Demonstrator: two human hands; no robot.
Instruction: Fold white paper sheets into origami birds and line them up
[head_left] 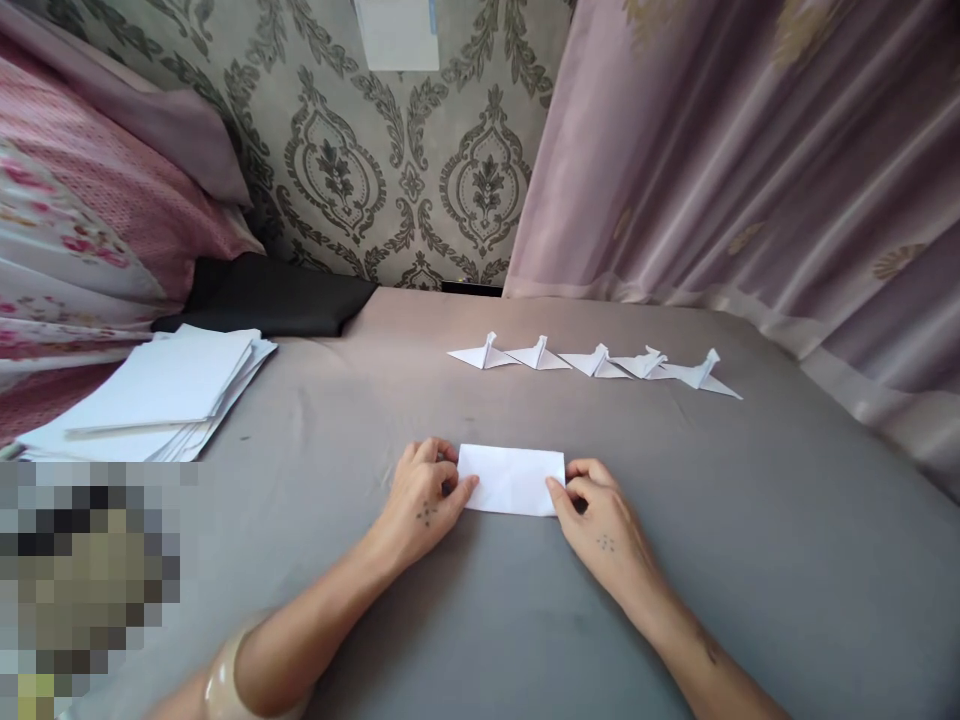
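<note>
A white folded sheet of paper [511,480], a wide rectangle, is held just above or on the grey cloth surface; I cannot tell whether it touches. My left hand [427,500] pinches its left edge, thumb on the near face and fingers behind. At the opposite edge, my right hand [604,515] grips the paper the same way. Beyond the paper, several white folded paper birds [600,361] stand in a row, their wing tips close together or touching.
A stack of white paper sheets [176,380] lies at the left, with a black folded cloth [277,293] behind it. Pink and floral fabric [90,220] hangs at the left, a mauve curtain [712,150] at the right. Patterned wallpaper [337,170] covers the back wall. A pixelated patch hides the lower left.
</note>
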